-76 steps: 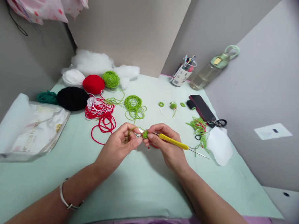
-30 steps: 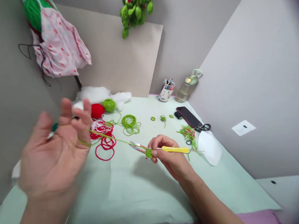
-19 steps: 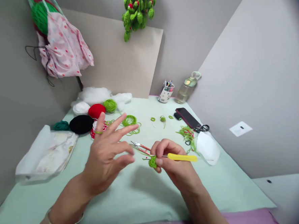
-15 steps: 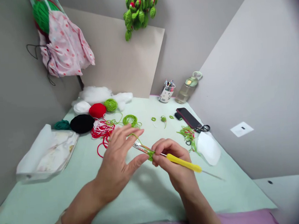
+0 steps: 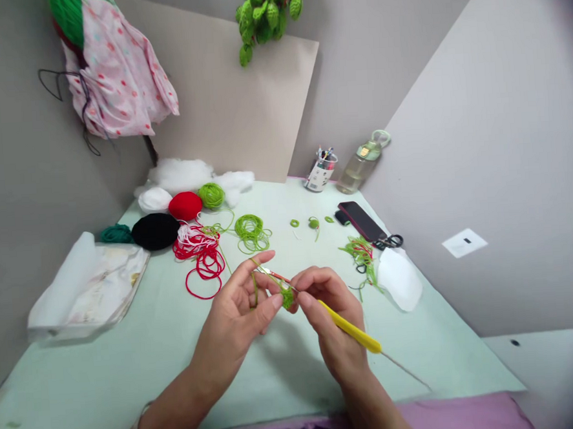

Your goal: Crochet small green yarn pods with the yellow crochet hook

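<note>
My right hand (image 5: 339, 321) grips a crochet hook with a yellow handle (image 5: 349, 327). Its thin metal rear end sticks out toward the lower right. At the hook's front lies a small green crochet piece (image 5: 286, 297), pinched by the thumb and fingers of my left hand (image 5: 244, 308). Green yarn (image 5: 255, 287) runs over the raised left index finger and down to the piece. A slim silver and reddish shaft shows between the hands; its tip is too small to make out. Both hands are held above the table, their fingertips almost meeting.
Behind my hands lie a loose green yarn coil (image 5: 249, 228), tangled red yarn (image 5: 207, 264) and several yarn balls (image 5: 185, 206). Small green crochet pieces (image 5: 313, 223) sit farther back. On the right are a phone (image 5: 362, 221), scissors (image 5: 390, 241), yarn scraps (image 5: 359, 254) and a bottle (image 5: 359, 168).
My left hand has come down, its spread fingers curling in and its thumb now pressing on the green crochet piece. The hook's rear end has tilted lower. The view has shifted slightly.
</note>
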The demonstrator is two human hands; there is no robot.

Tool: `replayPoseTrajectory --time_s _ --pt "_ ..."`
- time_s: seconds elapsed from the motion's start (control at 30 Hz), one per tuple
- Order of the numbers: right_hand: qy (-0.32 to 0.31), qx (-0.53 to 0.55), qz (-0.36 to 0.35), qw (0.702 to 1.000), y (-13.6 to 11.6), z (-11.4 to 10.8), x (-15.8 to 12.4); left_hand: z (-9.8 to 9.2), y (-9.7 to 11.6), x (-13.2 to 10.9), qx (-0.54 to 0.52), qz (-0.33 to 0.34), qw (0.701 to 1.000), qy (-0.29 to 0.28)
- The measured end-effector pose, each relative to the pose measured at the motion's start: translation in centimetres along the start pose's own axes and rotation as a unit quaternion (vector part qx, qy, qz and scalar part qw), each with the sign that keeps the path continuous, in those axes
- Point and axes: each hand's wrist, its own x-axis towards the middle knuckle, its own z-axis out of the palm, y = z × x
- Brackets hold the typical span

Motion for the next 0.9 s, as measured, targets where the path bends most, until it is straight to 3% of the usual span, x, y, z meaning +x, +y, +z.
replayPoseTrajectory --time_s 0.1,0.2,0.37,0.47,0.6,0.77,0.9 --pt "0.042 -0.072 -0.036 0.996 0.3 0.3 -0.3 0.5 -0.1 -0.1 -0.013 -0.016 1.000 0.003" --pt "0.042 -0.058 -0.055 0.996 0.4 0.6 -0.3 0.8 -0.2 0.0 -0.033 -0.030 0.999 0.007" --pt "0.000 0.096 0.011 0.995 0.3 0.4 0.1 0.5 -0.3 0.0 -0.058 -0.046 0.997 0.000" --pt "0.015 0.155 0.037 0.987 0.6 0.3 0.4 0.4 -0.1 -0.1 -0.063 -0.044 0.997 0.002" --pt "0.060 0.183 0.055 0.980 0.5 0.3 0.5 0.7 0.0 -0.2 -0.063 -0.056 0.996 0.004" --pt "0.027 0.183 0.083 0.979 -0.3 0.3 0.4 0.6 -0.7 -0.2 -0.065 -0.050 0.997 -0.010" --pt "0.037 0.143 0.080 0.986 -0.1 0.1 0.1 0.4 -1.0 -0.1 -0.071 -0.038 0.997 0.001"
